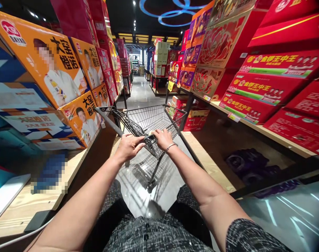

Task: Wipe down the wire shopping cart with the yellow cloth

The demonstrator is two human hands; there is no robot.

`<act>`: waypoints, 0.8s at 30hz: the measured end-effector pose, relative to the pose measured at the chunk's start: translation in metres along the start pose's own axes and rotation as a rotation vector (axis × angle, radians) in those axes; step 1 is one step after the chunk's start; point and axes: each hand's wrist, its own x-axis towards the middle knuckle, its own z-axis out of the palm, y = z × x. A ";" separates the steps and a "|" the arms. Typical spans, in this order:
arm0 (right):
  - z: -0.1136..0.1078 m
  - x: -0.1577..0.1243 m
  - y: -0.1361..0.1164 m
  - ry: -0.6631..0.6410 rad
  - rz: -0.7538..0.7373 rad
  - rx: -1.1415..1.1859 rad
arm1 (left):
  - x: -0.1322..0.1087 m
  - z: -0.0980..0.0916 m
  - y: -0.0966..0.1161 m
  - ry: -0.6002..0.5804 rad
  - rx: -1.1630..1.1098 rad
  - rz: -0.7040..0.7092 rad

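A black wire shopping cart [149, 119] stands in front of me, turned at an angle, with its handle bar [111, 120] running from the upper left toward my hands. My left hand [129, 146] rests on the handle, fingers together and closed over it, near its middle. Just right of it, my right hand [162, 139], with a bracelet at the wrist, is closed on the handle's right part. No goods are visible inside the wire basket.
Shelves with orange boxes [48, 59] line the left side, close to the cart. Red boxes [275, 84] fill the right shelf [254, 129]. A grey floor aisle [141, 89] runs ahead between display stands. A white cable [25, 235] lies at lower left.
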 end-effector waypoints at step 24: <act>-0.001 0.044 -0.080 -0.147 -0.365 0.162 | -0.018 -0.042 -0.066 0.102 0.339 -0.372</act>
